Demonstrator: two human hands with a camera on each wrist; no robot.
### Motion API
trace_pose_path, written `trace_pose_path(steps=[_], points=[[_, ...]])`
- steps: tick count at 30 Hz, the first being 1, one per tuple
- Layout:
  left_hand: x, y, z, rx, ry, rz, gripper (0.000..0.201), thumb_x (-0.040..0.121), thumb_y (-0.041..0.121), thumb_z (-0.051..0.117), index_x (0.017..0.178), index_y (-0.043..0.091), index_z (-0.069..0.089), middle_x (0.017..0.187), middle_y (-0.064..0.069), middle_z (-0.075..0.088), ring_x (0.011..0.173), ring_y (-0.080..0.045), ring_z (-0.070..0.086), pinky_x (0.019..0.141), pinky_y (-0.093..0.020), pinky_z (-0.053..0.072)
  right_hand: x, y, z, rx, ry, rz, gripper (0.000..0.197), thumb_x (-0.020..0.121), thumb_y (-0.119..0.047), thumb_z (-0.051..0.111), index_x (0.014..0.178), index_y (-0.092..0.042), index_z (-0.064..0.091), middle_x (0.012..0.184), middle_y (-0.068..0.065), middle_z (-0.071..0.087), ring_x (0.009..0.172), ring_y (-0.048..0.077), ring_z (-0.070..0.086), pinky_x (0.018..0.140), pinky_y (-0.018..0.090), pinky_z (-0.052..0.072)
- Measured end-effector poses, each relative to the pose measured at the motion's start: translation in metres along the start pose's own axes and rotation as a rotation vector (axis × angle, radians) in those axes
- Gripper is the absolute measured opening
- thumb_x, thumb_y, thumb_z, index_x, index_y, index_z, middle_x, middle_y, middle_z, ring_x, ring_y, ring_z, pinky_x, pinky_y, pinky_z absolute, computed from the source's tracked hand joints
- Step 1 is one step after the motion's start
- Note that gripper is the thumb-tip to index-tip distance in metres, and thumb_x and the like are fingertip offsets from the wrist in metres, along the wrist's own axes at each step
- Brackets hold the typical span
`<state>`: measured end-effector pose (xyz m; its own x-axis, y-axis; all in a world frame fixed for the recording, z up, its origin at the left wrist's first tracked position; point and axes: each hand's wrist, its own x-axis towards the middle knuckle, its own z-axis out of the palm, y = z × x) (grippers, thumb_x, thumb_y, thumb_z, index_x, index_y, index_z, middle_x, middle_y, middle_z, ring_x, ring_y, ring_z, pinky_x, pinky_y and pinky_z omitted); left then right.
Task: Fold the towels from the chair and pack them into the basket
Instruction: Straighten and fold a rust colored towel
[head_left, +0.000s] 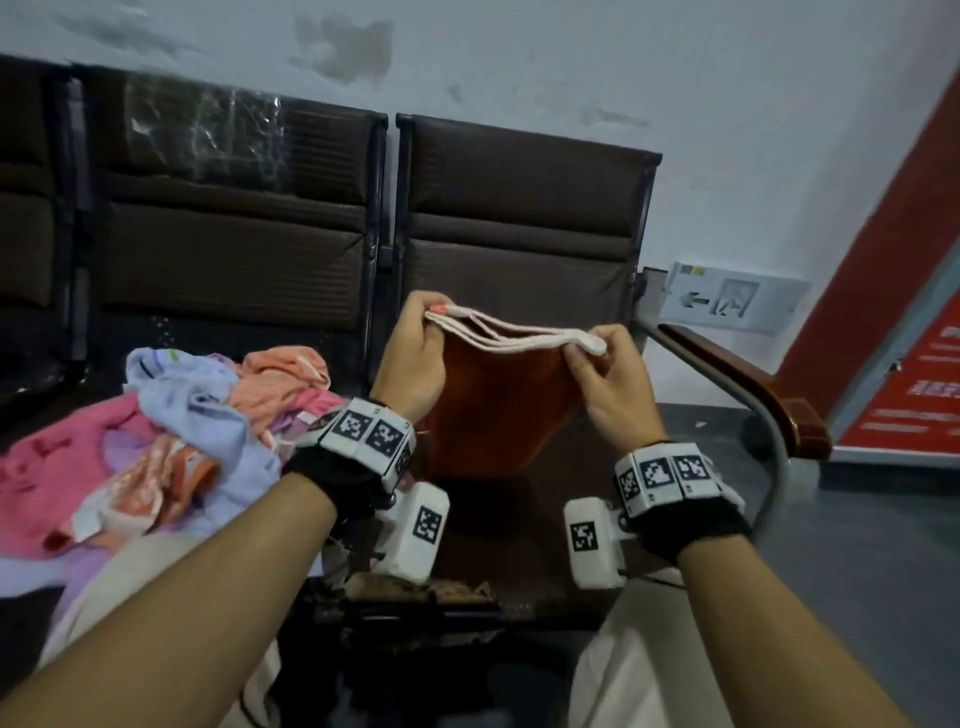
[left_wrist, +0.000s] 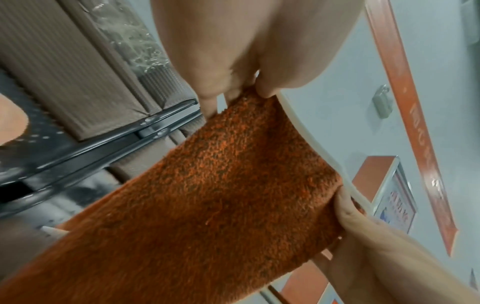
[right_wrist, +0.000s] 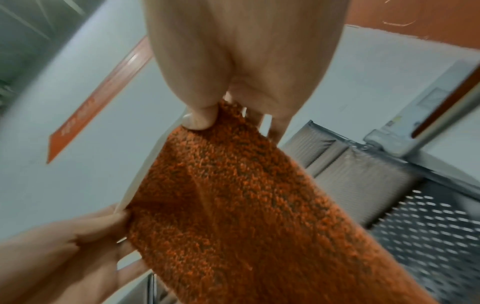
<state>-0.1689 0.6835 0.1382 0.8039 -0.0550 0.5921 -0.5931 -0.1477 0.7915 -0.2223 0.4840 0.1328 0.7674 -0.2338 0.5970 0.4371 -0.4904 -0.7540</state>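
A row of dark brown chairs (head_left: 234, 249) with black metal frames stands against the wall. On the left seat lies a loose heap of towels (head_left: 156, 441), pink, lavender, pale blue and orange, tumbled over one another. The right-hand chair has a wooden armrest (head_left: 748, 384).

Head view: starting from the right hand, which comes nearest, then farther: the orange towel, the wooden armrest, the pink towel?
From the right hand:
1. Orange towel, pinched in it.
2. Wooden armrest, to its right.
3. Pink towel, far left in the pile.
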Motion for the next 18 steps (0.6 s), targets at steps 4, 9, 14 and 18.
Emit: trace_pose_path(steps=[4, 9, 14, 18], points=[[-0.067, -0.028, -0.007, 0.056, -0.183, -0.099, 0.024, 0.094, -0.003, 0.038, 0.106, 0.012, 0.053, 0.099, 0.003, 0.059, 0.099, -0.013, 0.054, 0.094, -0.028, 0.039, -0.067, 0.027, -0.005, -0.019, -0.112, 0.139, 0.02, 0.088, -0.012, 0.064, 0.083, -0.024, 0.049, 0.075, -0.011, 0.057, 0.072, 0.002, 0.054, 0.072, 0.03, 0.043], [-0.121, -0.044, -0.013, 0.027, -0.33, -0.184, 0.021, 0.096, 0.003, 0.04, 0.107, 0.016, 0.053, 0.107, -0.003, 0.062, 0.106, -0.016, 0.057, 0.098, -0.034, 0.041, -0.111, 0.048, -0.009, -0.121, -0.173, 0.234, 0.015, 0.087, -0.023, 0.066, 0.083, -0.026, 0.052, 0.071, -0.016, 0.061, 0.071, -0.003, 0.056, 0.073, 0.023, 0.045], [-0.147, -0.072, -0.013, 0.158, -0.398, -0.268, 0.021, 0.098, 0.013, 0.042, 0.115, 0.016, 0.052, 0.111, -0.001, 0.061, 0.106, -0.017, 0.056, 0.095, -0.036, 0.041, -0.125, 0.077, -0.002, -0.294, -0.184, 0.348, 0.015, 0.09, -0.038, 0.058, 0.09, -0.027, 0.048, 0.081, -0.015, 0.057, 0.078, -0.001, 0.054, 0.066, 0.012, 0.036], [-0.146, -0.1, -0.005, 0.111, -0.431, -0.466, 0.017, 0.097, 0.018, 0.046, 0.113, 0.019, 0.051, 0.098, 0.001, 0.06, 0.093, -0.015, 0.056, 0.08, -0.033, 0.043, -0.119, 0.104, 0.007, -0.386, -0.303, 0.495, 0.022, 0.093, -0.042, 0.053, 0.097, -0.022, 0.047, 0.092, -0.003, 0.058, 0.09, 0.014, 0.054, 0.076, 0.026, 0.035]])
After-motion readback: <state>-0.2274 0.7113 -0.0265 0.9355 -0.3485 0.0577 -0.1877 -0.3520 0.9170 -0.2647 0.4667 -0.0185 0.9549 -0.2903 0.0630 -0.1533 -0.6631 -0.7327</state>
